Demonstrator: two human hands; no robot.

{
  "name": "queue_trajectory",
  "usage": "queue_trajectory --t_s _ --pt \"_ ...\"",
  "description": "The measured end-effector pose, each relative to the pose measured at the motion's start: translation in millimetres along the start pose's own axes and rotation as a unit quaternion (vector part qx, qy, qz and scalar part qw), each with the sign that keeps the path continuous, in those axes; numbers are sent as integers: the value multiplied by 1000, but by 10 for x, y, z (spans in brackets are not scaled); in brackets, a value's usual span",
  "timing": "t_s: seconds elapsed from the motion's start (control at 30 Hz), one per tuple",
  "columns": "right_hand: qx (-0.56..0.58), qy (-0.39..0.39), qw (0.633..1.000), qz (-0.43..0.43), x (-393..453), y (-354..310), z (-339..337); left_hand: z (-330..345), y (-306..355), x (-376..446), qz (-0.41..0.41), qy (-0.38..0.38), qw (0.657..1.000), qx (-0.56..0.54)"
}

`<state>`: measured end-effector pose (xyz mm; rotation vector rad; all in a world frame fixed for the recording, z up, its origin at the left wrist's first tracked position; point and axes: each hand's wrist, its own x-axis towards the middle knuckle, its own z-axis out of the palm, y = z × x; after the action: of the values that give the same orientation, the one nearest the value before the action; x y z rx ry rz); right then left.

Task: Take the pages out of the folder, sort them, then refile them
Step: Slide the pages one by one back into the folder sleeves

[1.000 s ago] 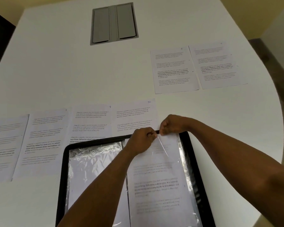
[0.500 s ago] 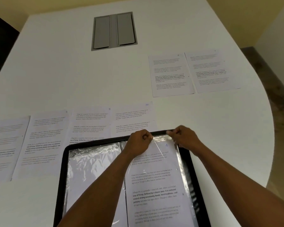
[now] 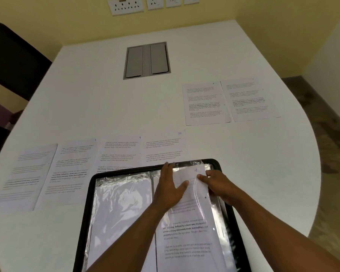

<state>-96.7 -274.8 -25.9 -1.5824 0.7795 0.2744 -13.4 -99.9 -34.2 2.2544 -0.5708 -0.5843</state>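
The folder (image 3: 227, 193) lies open at the near edge of the white worktop (image 3: 106, 107). The left hand (image 3: 170, 187), fingers straight and spread, pins the plastic sleeve (image 3: 214, 216), likely so the page (image 3: 188, 173) slides; the right hand (image 3: 217, 183) pinches its top corner. Sorted sheets (image 3: 206, 104) lie beyond; wall sockets (image 3: 125, 5) behind.

Head view, forward-down over table (image 3: 106, 107)

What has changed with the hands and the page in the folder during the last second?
The left hand let go of the sleeve's top edge and now lies flat on the page. The right hand moved down and right and pinches the page's right side. The folder and the loose pages stayed in place.
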Motion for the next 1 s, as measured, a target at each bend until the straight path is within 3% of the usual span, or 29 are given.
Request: queue_trajectory --t_s 0.1,0.27,0.43,0.5,0.6,0.7,0.77,0.8,0.87,0.9,1.0 --pt "129 -53 990 4 -141 -186 119 -37 122 -278 -22 14 999 -35" --pt "211 -86 974 0 -274 -404 419 -306 303 -620 -57 1 996 -70" --pt "278 -125 952 -5 -352 -583 826 -724 269 -848 -69 -96 992 -39" --pt "305 -155 939 -2 -379 -666 1002 -930 224 -923 -89 -73 992 -56" --pt "296 -205 933 -14 -405 -733 1217 -1236 135 -1042 -136 23 983 -123" --pt "179 -212 959 -59 -423 -620 1382 -1485 -58 -1152 -204 90 967 -120" --pt "-21 -176 976 -122 -441 -441 1443 -1587 -285 -1204 -236 120 959 -97" --pt "-155 -146 963 -167 -446 -342 1456 -1623 -406 -1225 -247 134 955 -92" --pt "-355 -136 890 -251 -433 -114 1468 -1650 -637 -1234 -272 159 944 -93" --pt "-404 -156 861 -265 -417 11 1478 -1651 -722 -1228 -283 170 940 -81" --pt "-478 -207 822 -229 -365 332 1548 -1619 -939 -1156 -298 200 933 -34"
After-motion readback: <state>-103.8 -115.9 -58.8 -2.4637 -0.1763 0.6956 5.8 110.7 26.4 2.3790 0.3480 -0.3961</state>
